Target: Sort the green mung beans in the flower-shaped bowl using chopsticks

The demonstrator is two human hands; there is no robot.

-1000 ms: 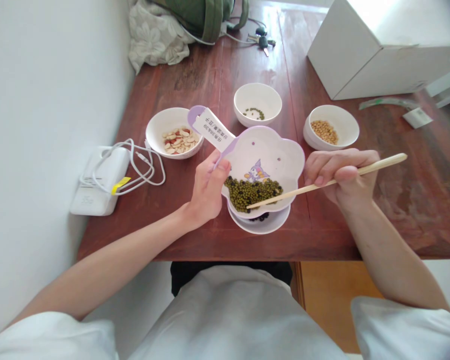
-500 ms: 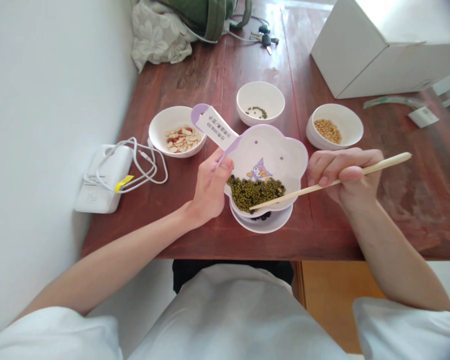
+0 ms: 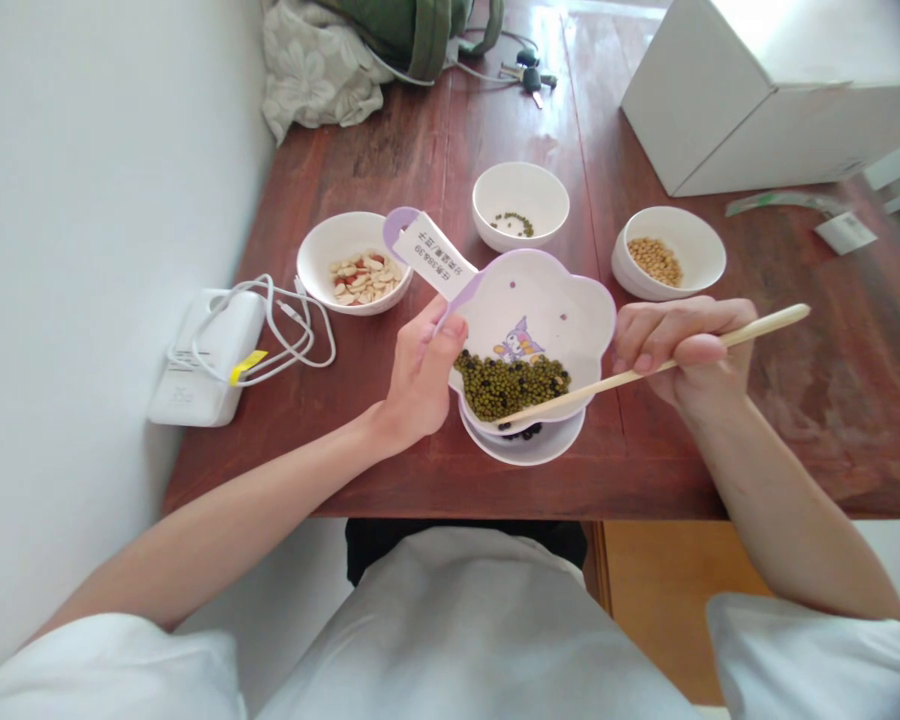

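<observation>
My left hand (image 3: 424,375) is closed on the left rim of a purple-edged, flower-shaped bowl (image 3: 547,290), which tilts towards me. Green mung beans (image 3: 514,385) mixed with dark ones lie along its near side. A wooden chopstick (image 3: 592,388) is held in my right hand (image 3: 686,350); its tip touches the beans at the near edge. Whether a second stick lies alongside is unclear. My right fingertips are close to the bowl's right rim. Beneath the tilted bowl stands a white bowl (image 3: 525,450) with dark beans (image 3: 529,432) in it, partly hidden.
White bowls hold peanut halves (image 3: 364,278), a few green beans (image 3: 516,222) and yellow soybeans (image 3: 654,260). A white charger with cable (image 3: 206,360) sits left by the wall. Keys (image 3: 529,75), a green bag (image 3: 397,30) and a white box (image 3: 720,110) are further back.
My right hand and the chopstick have shifted slightly left and towards me, the tip sliding to the bowl's near edge. My left hand and the flower-shaped bowl look unmoved.
</observation>
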